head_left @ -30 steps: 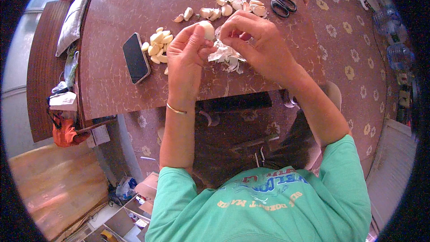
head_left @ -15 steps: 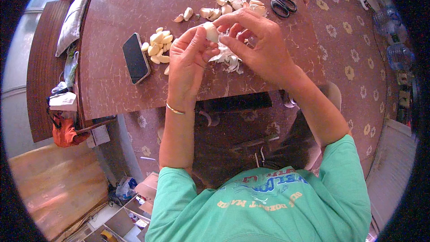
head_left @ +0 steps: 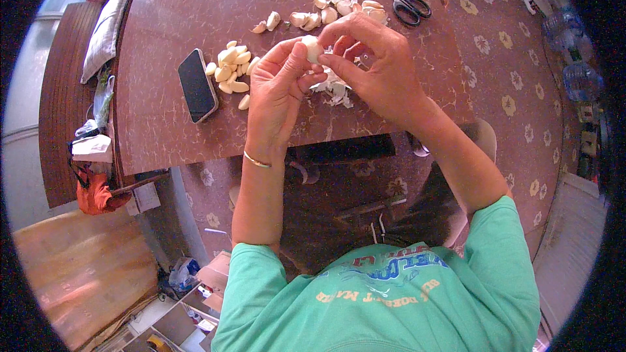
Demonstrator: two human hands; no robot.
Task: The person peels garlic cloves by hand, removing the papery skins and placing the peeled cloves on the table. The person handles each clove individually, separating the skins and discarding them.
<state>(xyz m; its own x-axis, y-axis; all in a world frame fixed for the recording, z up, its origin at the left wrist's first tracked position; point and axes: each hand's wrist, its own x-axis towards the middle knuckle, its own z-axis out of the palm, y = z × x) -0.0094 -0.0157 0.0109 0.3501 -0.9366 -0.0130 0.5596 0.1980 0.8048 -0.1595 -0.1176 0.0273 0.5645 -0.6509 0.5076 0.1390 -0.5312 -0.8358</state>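
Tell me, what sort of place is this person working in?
Most likely a home, at a low table on a flower-patterned floor. Both hands work a garlic clove, with peeled cloves, a phone and scissors about.

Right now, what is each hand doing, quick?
Left hand: closed on a garlic clove, pinched at the fingertips.
Right hand: fingers curled, thumb and fingertips touching the same garlic clove.
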